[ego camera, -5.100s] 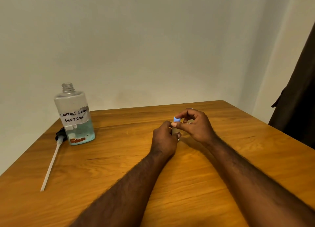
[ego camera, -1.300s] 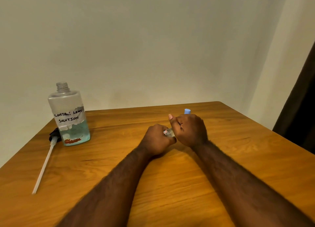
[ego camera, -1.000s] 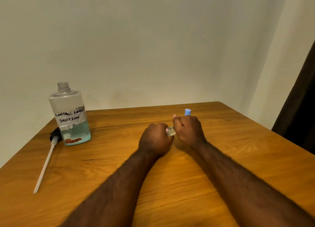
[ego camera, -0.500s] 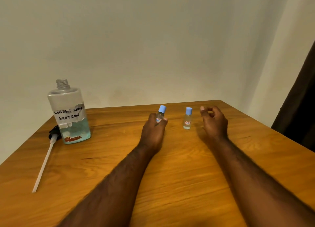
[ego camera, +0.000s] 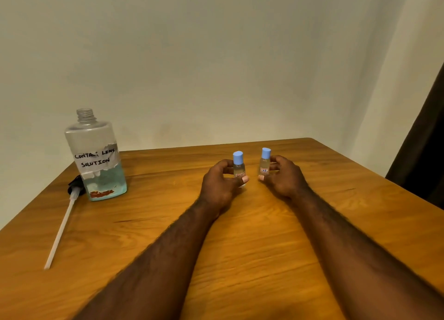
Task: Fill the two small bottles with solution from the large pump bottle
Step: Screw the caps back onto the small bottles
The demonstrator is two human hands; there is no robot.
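Two small clear bottles with blue caps stand upright side by side near the table's middle. My left hand (ego camera: 222,180) pinches the left small bottle (ego camera: 238,166) between thumb and fingers. My right hand (ego camera: 282,175) pinches the right small bottle (ego camera: 264,163), which has a small label. Both caps are on. The large clear bottle (ego camera: 96,156), labelled "CONTACT LENS SOLUTION", stands at the far left with its neck open and pale blue liquid in its lower third. Its pump head and long white tube (ego camera: 62,226) lie on the table beside it.
The wooden table (ego camera: 240,247) ends at the wall behind and at a right edge close to a dark curtain (ego camera: 425,161). The pump tube lies diagonally along the table's left side.
Half a second ago my left hand held one bottle and my right hand was open beside the other. Now each hand pinches a bottle. Earlier both hands worked together on one bottle's cap.
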